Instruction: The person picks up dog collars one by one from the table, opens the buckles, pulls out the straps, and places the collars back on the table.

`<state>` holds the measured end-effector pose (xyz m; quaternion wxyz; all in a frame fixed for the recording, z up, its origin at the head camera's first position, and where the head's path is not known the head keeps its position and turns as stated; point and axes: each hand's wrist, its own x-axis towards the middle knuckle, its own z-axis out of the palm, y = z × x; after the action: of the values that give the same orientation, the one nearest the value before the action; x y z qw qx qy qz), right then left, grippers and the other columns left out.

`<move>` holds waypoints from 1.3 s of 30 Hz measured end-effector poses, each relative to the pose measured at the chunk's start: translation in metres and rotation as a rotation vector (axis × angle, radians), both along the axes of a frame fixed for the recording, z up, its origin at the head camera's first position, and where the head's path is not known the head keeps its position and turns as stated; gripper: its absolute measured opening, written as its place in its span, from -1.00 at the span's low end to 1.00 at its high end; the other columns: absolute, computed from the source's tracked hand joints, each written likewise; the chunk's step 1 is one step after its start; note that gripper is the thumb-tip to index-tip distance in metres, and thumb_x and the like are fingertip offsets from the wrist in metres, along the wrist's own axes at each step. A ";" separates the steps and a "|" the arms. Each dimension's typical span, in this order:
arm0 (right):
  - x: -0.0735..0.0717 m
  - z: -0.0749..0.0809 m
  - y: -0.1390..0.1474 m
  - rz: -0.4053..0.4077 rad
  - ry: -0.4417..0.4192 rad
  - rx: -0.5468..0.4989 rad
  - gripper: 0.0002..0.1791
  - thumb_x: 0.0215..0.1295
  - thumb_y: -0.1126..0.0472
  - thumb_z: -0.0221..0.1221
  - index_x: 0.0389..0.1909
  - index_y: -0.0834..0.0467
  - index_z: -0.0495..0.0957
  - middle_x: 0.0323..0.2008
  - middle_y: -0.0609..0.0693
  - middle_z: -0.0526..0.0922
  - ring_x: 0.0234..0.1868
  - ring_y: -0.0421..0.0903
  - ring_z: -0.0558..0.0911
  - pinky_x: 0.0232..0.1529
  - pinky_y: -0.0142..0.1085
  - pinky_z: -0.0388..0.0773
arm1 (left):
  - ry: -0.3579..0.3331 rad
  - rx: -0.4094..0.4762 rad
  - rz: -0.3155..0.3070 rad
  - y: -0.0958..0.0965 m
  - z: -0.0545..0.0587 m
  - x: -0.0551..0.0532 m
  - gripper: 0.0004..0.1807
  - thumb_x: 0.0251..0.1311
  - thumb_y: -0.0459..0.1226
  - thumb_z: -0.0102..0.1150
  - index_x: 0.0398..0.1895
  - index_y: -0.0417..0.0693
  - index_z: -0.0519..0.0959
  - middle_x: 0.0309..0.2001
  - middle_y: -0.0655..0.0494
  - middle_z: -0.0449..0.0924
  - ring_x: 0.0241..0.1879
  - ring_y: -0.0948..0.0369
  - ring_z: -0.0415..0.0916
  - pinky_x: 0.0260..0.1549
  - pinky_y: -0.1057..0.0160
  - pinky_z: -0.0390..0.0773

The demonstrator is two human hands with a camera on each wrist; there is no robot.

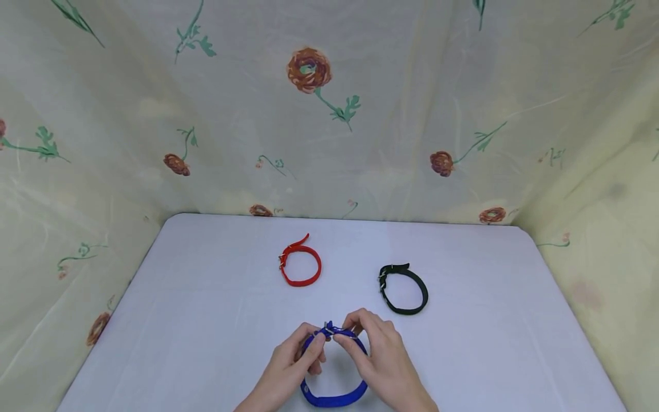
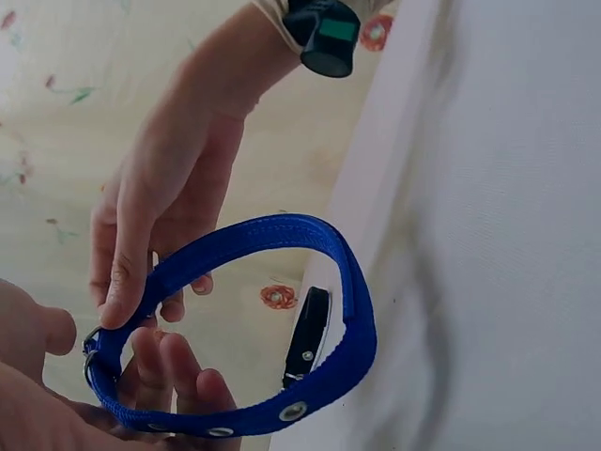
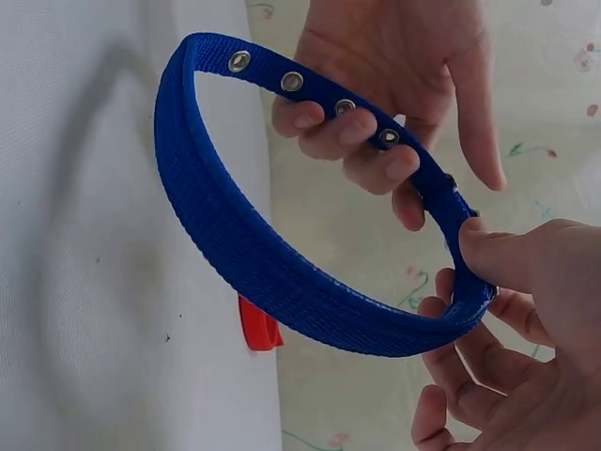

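Observation:
A blue collar [image 1: 334, 401] with a metal buckle and metal eyelets forms a loop between the two hands. My left hand [image 1: 287, 361] holds its left side near the buckle; in the right wrist view those left fingers [image 3: 357, 132] curl round the strap where the eyelets are. With thumb and fingers, my right hand [image 1: 382, 356] pinches the strap on the other side of the buckle. The buckle [image 2: 91, 352] shows at the lower left of the left wrist view, between the hands. The padded band of the loop hangs toward the body, over the table.
On the white table [image 1: 206, 320], a red collar [image 1: 302, 282] lies buckled in a loop beyond the hands. A black collar [image 1: 424, 294], also looped, lies to its right and nearer. A flowered curtain [image 1: 381, 114] surrounds the table's back and sides.

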<state>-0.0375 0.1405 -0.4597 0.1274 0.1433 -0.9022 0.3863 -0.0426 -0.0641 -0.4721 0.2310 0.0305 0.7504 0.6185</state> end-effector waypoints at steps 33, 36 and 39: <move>0.003 0.005 -0.002 -0.047 -0.068 0.007 -0.73 0.36 0.07 0.48 -0.10 -0.15 0.56 -0.25 -0.49 0.59 -0.17 -0.49 0.55 -0.06 -0.34 0.50 | -0.044 -0.063 0.065 0.002 0.000 0.002 -0.40 0.57 0.25 0.04 0.00 -0.14 0.60 -0.53 0.20 0.33 -0.51 0.23 0.30 -0.53 0.34 0.26; 0.003 0.004 -0.002 -0.027 -0.049 0.010 -0.74 0.36 0.08 0.48 -0.10 -0.13 0.57 -0.27 -0.49 0.60 -0.18 -0.50 0.56 -0.07 -0.34 0.49 | 0.005 -0.050 0.036 0.002 0.001 0.002 -0.44 0.62 0.20 -0.01 0.04 -0.13 0.59 -0.46 0.20 0.39 -0.47 0.28 0.35 -0.50 0.36 0.32; 0.003 0.003 -0.001 0.003 -0.032 0.003 -0.76 0.37 0.08 0.47 -0.10 -0.11 0.58 -0.27 -0.50 0.61 -0.18 -0.50 0.57 -0.08 -0.35 0.46 | 0.045 -0.039 0.017 0.002 0.001 0.002 -0.49 0.66 0.15 -0.04 0.06 -0.12 0.57 -0.39 0.19 0.48 -0.42 0.31 0.42 -0.43 0.38 0.40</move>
<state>-0.0349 0.1395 -0.4565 0.1118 0.1387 -0.9045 0.3874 -0.0409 -0.0624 -0.4713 0.2093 0.0335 0.7675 0.6049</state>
